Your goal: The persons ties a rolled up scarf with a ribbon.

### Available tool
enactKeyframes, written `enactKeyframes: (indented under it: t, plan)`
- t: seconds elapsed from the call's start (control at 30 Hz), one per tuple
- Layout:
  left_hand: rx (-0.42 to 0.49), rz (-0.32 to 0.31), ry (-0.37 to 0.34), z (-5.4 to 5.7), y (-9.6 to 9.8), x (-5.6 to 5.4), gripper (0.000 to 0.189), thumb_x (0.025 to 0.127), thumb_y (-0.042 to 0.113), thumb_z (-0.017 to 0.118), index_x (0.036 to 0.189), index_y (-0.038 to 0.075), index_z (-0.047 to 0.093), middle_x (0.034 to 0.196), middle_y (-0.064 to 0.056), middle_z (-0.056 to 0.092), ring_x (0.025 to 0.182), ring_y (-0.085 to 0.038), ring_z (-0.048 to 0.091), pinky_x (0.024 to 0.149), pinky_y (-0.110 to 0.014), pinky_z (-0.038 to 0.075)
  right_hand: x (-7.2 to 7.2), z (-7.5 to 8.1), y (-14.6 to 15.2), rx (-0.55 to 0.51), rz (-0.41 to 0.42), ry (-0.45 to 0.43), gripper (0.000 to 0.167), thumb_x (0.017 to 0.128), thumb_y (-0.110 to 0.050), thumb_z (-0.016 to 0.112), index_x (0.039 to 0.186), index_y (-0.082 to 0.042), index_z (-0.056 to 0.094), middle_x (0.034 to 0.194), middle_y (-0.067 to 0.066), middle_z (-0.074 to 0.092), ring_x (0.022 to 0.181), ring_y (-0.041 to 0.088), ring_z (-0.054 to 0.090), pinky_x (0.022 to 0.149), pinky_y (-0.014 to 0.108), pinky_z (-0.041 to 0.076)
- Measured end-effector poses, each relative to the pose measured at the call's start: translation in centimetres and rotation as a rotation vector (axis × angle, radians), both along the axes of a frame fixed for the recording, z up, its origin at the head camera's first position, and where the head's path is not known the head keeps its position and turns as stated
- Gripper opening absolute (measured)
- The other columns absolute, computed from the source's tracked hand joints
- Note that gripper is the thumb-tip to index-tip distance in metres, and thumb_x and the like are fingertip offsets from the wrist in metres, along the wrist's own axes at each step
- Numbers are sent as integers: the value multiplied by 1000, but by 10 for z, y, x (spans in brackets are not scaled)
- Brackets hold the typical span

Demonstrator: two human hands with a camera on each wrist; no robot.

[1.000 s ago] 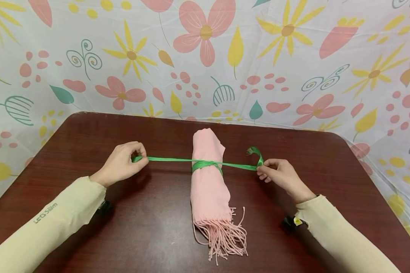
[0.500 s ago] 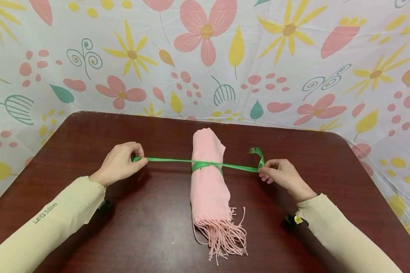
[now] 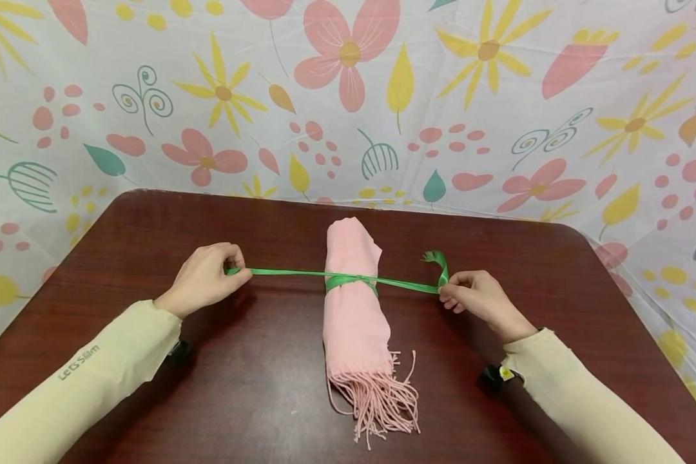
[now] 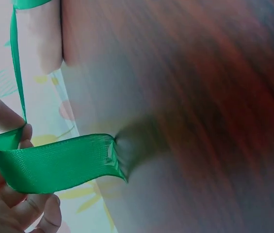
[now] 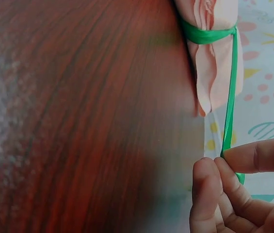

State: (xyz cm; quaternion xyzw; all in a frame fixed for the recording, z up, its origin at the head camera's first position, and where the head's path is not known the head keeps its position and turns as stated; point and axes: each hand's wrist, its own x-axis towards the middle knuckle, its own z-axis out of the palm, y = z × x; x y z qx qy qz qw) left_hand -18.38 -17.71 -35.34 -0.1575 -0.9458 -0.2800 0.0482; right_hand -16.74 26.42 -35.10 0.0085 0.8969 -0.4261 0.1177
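A rolled pink scarf [image 3: 356, 328] lies lengthwise on the table, its fringe spread toward the near edge. Round its middle passes a green ribbon [image 3: 290, 272], crossed on top and stretched out to both sides. My left hand [image 3: 209, 274] pinches one end between thumb and finger; in the left wrist view the ribbon's loose tail [image 4: 59, 165] curls out past the fingers. On the other side, my right hand [image 3: 481, 299] pinches the opposite end, with a frayed tail curling up beyond it. The right wrist view shows the ribbon [image 5: 231, 97] running taut from fingertips to scarf.
The dark reddish-brown wooden table [image 3: 255, 386] has rounded far corners. Behind it hangs a white cloth [image 3: 348, 148] printed with flowers and leaves. A small dark device [image 3: 180, 353] is strapped at the left wrist, another [image 3: 492, 379] at the right.
Almost nothing differs. The right hand has shifted very slightly outward with its ribbon end since a second ago; the ribbon stays stretched and the scarf lies in the same place.
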Motion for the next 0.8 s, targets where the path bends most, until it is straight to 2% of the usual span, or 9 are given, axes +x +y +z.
enactKeyframes:
  t: [0.2, 0.43, 0.63, 0.8]
  plan:
    - [14, -13, -35, -4, 1, 0, 11, 83, 16, 65, 74, 13, 60, 73, -1, 56, 56, -13, 41, 58, -29, 37, 0, 0, -1, -2, -5, -22, 24, 88, -13, 58, 94, 9, 66, 79, 10, 69, 67, 15, 65, 64, 27, 55]
    - [22, -51, -53, -12, 7, 0, 4, 84, 14, 64, 80, 13, 65, 77, 0, 60, 61, -13, 47, 62, -29, 40, 0, -3, -5, -15, 40, -67, 26, 91, -14, 56, 100, 10, 62, 78, 9, 68, 67, 14, 65, 64, 28, 55]
    - [26, -67, -88, -9, 14, -1, 4, 84, 13, 64, 82, 11, 66, 76, 0, 60, 64, -14, 49, 62, -29, 41, 1, -1, -8, 12, 55, -75, 25, 92, -16, 58, 99, 8, 63, 78, 9, 68, 66, 13, 65, 63, 29, 55]
    - [-6, -74, -138, -6, 17, -3, 4, 84, 13, 64, 82, 11, 67, 76, -1, 62, 61, -14, 48, 60, -29, 40, 1, 0, -10, 47, 77, -72, 25, 92, -17, 59, 95, 7, 65, 77, 8, 69, 65, 13, 63, 63, 29, 54]
